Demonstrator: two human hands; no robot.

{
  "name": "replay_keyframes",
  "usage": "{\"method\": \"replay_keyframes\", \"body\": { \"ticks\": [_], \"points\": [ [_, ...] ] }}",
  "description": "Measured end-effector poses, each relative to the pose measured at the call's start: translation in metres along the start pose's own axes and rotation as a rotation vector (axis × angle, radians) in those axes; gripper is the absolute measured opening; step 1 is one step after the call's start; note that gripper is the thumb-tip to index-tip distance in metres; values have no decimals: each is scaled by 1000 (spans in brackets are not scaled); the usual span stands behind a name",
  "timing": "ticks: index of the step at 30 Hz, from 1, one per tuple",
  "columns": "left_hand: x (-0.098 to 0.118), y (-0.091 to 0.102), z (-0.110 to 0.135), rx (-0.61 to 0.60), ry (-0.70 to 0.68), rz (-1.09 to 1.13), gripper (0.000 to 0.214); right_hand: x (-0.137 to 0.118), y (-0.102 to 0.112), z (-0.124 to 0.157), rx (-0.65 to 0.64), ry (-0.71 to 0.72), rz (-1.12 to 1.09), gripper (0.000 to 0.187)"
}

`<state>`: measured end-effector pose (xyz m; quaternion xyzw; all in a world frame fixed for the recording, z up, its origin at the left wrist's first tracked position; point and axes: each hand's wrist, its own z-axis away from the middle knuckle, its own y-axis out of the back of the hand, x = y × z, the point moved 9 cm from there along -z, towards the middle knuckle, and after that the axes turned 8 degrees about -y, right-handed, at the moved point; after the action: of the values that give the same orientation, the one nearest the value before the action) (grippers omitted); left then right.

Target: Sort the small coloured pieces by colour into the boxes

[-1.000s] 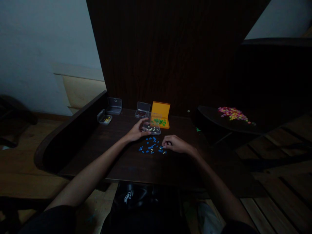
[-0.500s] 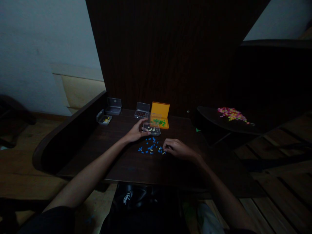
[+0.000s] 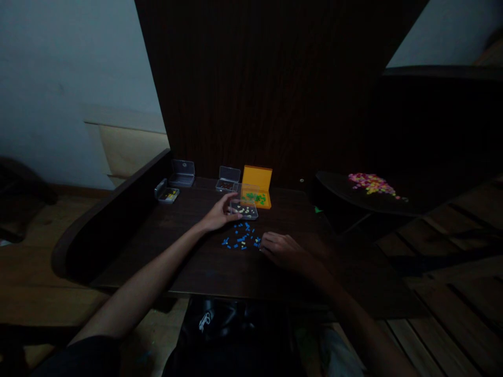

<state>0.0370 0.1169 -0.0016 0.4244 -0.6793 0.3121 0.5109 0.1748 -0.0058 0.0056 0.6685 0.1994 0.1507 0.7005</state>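
Observation:
On a dark wooden table (image 3: 188, 262), my left hand (image 3: 217, 213) curls around the left side of a small clear plastic box (image 3: 244, 210) holding pale pieces. Just in front of the box lies a scatter of small blue pieces (image 3: 240, 236). My right hand (image 3: 280, 248) rests knuckles-up at the right edge of that scatter, its fingers curled down on the table. The dim light hides what, if anything, is under the fingertips.
An open orange box (image 3: 257, 187) with green pieces stands behind the clear one. Further clear boxes sit at the back: one (image 3: 228, 178) with dark pieces, one (image 3: 168, 192) with yellow pieces, another (image 3: 183, 173) far left. A heap of pink and yellow pieces (image 3: 372, 184) lies on a dark surface to the right.
My right hand has slid a little toward me and to the right along the edge of the blue pieces. The left hand has stayed on the clear box.

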Motion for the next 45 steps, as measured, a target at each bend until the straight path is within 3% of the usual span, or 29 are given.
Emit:
{"method": "replay_keyframes", "body": {
  "ticks": [9, 12, 17, 21, 29, 41, 45],
  "points": [
    [-1, 0, 1, 5, 1, -4, 76, -5, 2, -13, -15, 32, 24, 17],
    [0, -1, 1, -1, -1, 7, 77, -6, 17, -22, 14, 82, -88, 15],
    [0, -2, 0, -8, -4, 37, 78, 9, 50, -45, 173, 71, -273, 10],
    [0, -5, 1, -23, -5, 41, 79, 13, 62, -68, 206, 80, -293, 8],
    [2, -14, 3, -82, -29, 64, 78, 12, 52, -98, 67, 73, -257, 7],
    [3, -15, 2, -89, -27, 94, 80, 20, 52, -98, 101, 60, -366, 22],
    [4, -13, 2, -79, -30, 93, 79, 19, 54, -97, 124, 66, -313, 12]
  ]
}}
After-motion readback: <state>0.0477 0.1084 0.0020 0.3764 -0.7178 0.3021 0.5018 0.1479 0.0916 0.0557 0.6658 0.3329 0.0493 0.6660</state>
